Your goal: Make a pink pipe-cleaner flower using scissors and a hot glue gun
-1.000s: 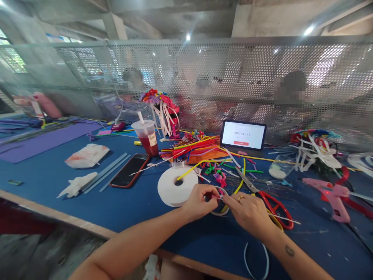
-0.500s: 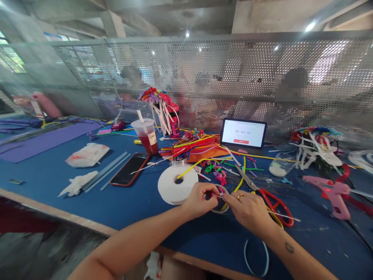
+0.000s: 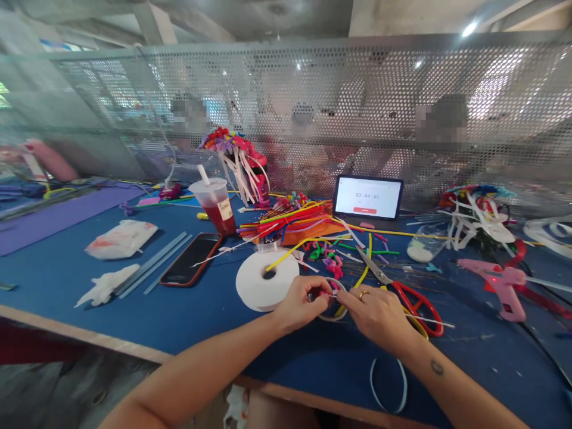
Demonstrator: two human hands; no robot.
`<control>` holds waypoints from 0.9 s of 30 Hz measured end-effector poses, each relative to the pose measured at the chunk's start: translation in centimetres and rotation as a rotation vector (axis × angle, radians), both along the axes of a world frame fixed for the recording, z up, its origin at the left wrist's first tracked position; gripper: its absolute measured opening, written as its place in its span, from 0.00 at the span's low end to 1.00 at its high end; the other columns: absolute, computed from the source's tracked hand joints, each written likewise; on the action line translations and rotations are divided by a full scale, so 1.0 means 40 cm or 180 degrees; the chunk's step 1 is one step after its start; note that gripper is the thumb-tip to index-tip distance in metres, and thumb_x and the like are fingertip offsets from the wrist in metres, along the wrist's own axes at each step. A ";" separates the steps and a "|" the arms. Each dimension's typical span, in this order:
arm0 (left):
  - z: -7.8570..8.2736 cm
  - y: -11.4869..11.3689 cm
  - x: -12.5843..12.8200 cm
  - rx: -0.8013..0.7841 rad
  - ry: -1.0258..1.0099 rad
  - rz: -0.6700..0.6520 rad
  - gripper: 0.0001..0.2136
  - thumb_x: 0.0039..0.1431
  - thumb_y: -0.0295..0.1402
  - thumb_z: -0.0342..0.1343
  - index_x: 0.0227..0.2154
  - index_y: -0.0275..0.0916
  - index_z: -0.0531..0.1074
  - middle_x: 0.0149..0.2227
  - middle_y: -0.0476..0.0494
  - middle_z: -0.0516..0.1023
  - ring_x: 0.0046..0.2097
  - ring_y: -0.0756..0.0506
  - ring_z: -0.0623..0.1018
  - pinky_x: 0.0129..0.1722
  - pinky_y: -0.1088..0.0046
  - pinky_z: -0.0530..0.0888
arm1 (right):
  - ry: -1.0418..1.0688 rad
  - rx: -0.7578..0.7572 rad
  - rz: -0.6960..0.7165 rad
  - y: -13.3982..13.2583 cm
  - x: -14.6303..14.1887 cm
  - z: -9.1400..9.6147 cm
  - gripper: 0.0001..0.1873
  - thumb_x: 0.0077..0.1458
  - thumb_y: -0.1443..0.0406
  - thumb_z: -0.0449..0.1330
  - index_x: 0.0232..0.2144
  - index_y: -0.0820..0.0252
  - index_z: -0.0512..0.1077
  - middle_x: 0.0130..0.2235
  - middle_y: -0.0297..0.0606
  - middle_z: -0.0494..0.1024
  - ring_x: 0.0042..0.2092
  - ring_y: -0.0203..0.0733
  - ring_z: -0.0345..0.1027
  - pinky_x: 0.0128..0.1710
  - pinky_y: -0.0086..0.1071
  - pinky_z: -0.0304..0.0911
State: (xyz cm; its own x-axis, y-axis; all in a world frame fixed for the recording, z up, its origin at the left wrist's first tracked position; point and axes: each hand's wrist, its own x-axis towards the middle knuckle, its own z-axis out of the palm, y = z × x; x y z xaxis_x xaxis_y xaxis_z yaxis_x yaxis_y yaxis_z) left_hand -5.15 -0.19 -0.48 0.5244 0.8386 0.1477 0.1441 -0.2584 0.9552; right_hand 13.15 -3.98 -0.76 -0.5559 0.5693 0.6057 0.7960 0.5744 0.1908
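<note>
Both my hands meet over the blue table, just in front of a white ribbon roll. My left hand is closed in a pinch on a small pink and red piece held against a thin white headband hoop. My right hand, with a ring on one finger, pinches the same spot from the right side. Red-handled scissors lie just right of my right hand. A second white hoop lies near the table's front edge below my right wrist.
Coloured pipe cleaners, a drink cup with straw, a phone, a tablet showing a timer and a pink glue gun lie about. A perforated metal screen stands behind; other people sit beyond it.
My hands keep pinching at the same spot on the hoop, shifting only slightly. The view has drifted a little to the right and the timer has advanced.
</note>
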 end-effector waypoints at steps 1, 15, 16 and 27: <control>0.000 0.000 0.000 0.0003 0.0036 0.0001 0.06 0.44 0.28 0.49 0.23 0.34 0.70 0.22 0.49 0.71 0.25 0.51 0.69 0.25 0.78 0.64 | -0.0012 0.0001 0.0007 0.000 0.000 0.000 0.11 0.56 0.73 0.49 0.29 0.58 0.70 0.19 0.30 0.66 0.23 0.33 0.58 0.25 0.31 0.42; -0.006 -0.001 0.004 0.0131 0.0218 0.0057 0.06 0.42 0.25 0.49 0.22 0.33 0.71 0.21 0.50 0.70 0.24 0.53 0.66 0.25 0.79 0.62 | -0.0009 -0.0046 0.0019 -0.003 -0.004 -0.004 0.11 0.55 0.74 0.50 0.28 0.58 0.69 0.19 0.30 0.67 0.23 0.32 0.57 0.25 0.32 0.41; -0.006 -0.001 0.004 0.0161 0.0227 0.0066 0.06 0.41 0.25 0.49 0.22 0.33 0.71 0.21 0.50 0.70 0.24 0.53 0.66 0.25 0.79 0.62 | -0.0020 -0.0045 0.0008 -0.003 -0.004 -0.005 0.11 0.55 0.74 0.50 0.28 0.58 0.69 0.19 0.30 0.67 0.23 0.32 0.57 0.25 0.32 0.41; -0.011 0.000 0.000 0.0370 0.0294 0.0034 0.06 0.42 0.25 0.49 0.22 0.33 0.71 0.21 0.50 0.71 0.25 0.53 0.67 0.25 0.79 0.62 | -0.0028 -0.0074 0.0047 -0.004 -0.006 -0.003 0.10 0.54 0.73 0.51 0.30 0.58 0.70 0.20 0.30 0.69 0.24 0.32 0.60 0.25 0.31 0.43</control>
State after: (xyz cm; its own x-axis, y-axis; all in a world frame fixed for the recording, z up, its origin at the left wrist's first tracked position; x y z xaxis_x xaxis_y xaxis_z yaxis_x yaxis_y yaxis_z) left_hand -5.17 -0.20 -0.91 0.5314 0.8242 0.1956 0.2334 -0.3644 0.9015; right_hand 12.92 -4.12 -0.89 -0.5696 0.5748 0.5874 0.7858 0.5905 0.1842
